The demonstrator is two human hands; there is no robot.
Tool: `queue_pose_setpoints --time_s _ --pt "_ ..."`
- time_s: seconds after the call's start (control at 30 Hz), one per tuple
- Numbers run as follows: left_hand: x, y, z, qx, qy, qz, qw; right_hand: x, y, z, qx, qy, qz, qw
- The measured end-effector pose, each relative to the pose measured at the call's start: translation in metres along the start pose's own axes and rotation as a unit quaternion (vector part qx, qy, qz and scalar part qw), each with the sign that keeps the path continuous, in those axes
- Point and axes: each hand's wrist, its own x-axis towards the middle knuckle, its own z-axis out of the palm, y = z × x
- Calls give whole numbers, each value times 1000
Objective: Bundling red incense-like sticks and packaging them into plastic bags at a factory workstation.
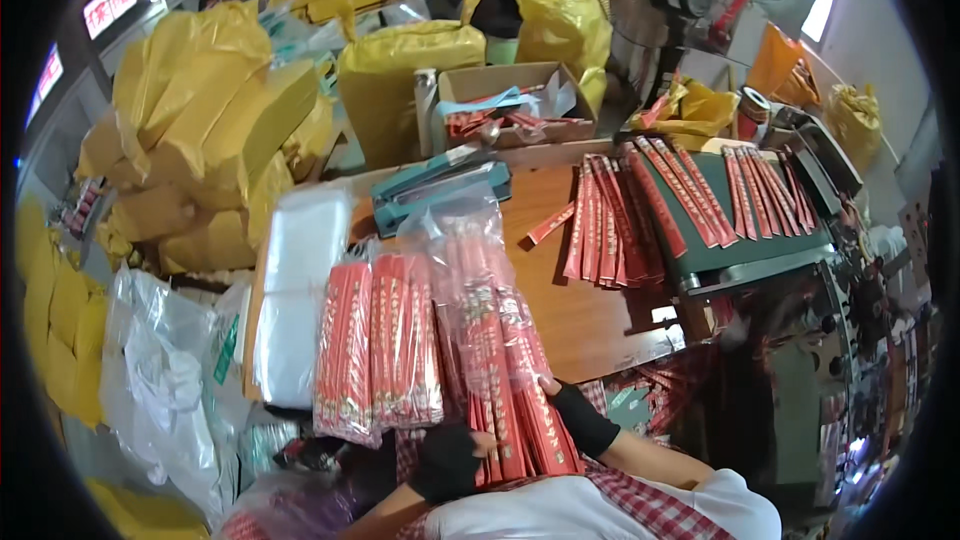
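Note:
My left hand (452, 460), in a black fingerless glove, grips the lower left side of a bundle of long, slim red printed packets (505, 420). My right hand (580, 418), gloved the same way, is closed on the bundle's right side. The far part of the bundle sits inside a clear plastic bag (450, 225), while its near ends stick out toward me. My fingers are partly hidden by the packets. Just left of the bundle, filled clear bags of the same red packets (375, 350) lie side by side. A stack of flat clear bags (300, 300) is farther left.
A teal metal sealer-like device (440, 190) stands at the wooden table's (600, 325) far edge. Loose red packets (605, 225) lie at the right, others on a dark green conveyor belt (690, 185). Beyond are an open carton (515, 105) and yellow sacks (410, 90).

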Motion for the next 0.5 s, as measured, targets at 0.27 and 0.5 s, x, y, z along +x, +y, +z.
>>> queue_pose_setpoints --time_s 0.27,0.5 --pt "84 -99 9 176 -77 -85 978 76 -21 1 -442 176 -252 843" --pt "99 -82 30 -199 -270 -60 940 43 13 -37 -451 266 -339 782"
